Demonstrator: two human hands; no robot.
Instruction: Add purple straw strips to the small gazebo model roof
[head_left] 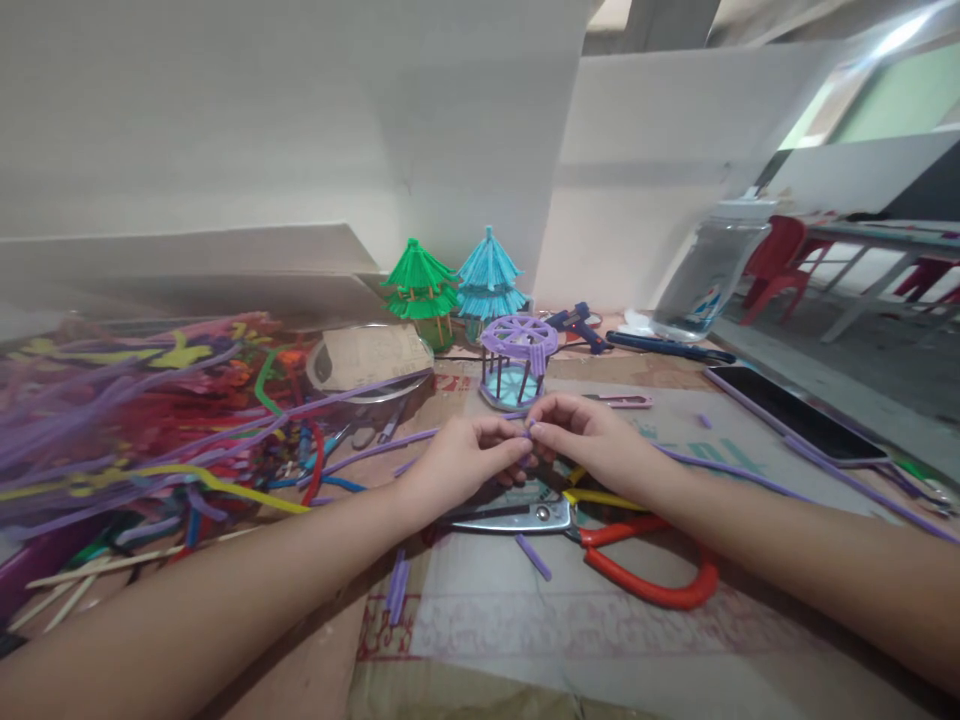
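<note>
My left hand [491, 455] and my right hand [566, 435] meet at the middle of the table, fingertips pinched together on a small purple piece [529, 430], mostly hidden by the fingers. Just behind them stands a small round frame [519, 340] with a purple spoked top, dark posts and a light blue base. Large scissors [649, 590] with red handles lie under and in front of the hands. Short purple pieces [533, 557] rest on the table nearer to me, and long purple strips lie on both sides.
Green [421, 285] and blue [490, 275] roofed models stand at the back. Colourful pipe cleaners [150, 400] pile up at left beside a metal tray [371, 362]. A glue gun [581, 325], cutter [670, 347], phone [795, 415] and clear plastic jar [709, 270] are at right.
</note>
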